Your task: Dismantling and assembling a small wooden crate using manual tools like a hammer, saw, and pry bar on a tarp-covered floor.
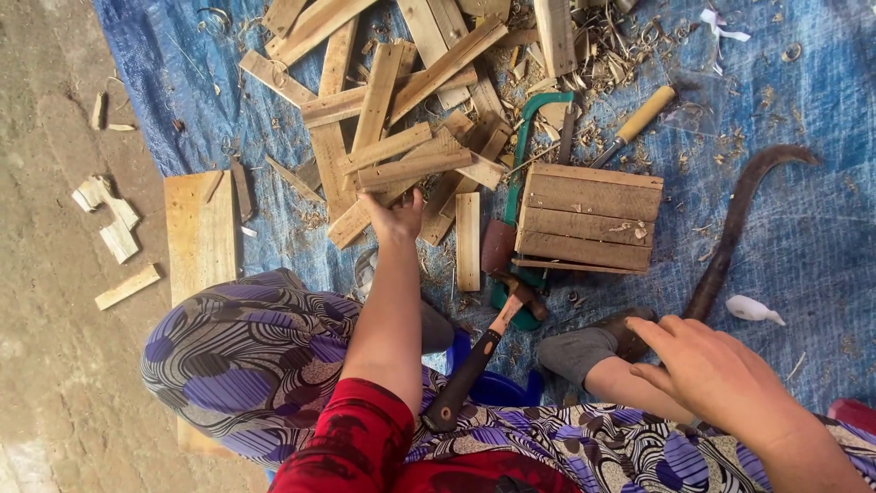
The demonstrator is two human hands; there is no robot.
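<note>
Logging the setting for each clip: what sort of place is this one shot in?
Probably an informal woodworking spot on the ground, outdoors or in an open shed. A blue tarp is spread over bare dirt, littered with wood slats and shavings, and a claw hammer and a small slatted crate lie nearby.

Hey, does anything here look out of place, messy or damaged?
Yes. Wood slats lie in a loose, crisscrossed heap on the blue tarp, with shavings scattered around. The left hand reaches into that heap. A claw hammer lies across the person's lap.
</note>
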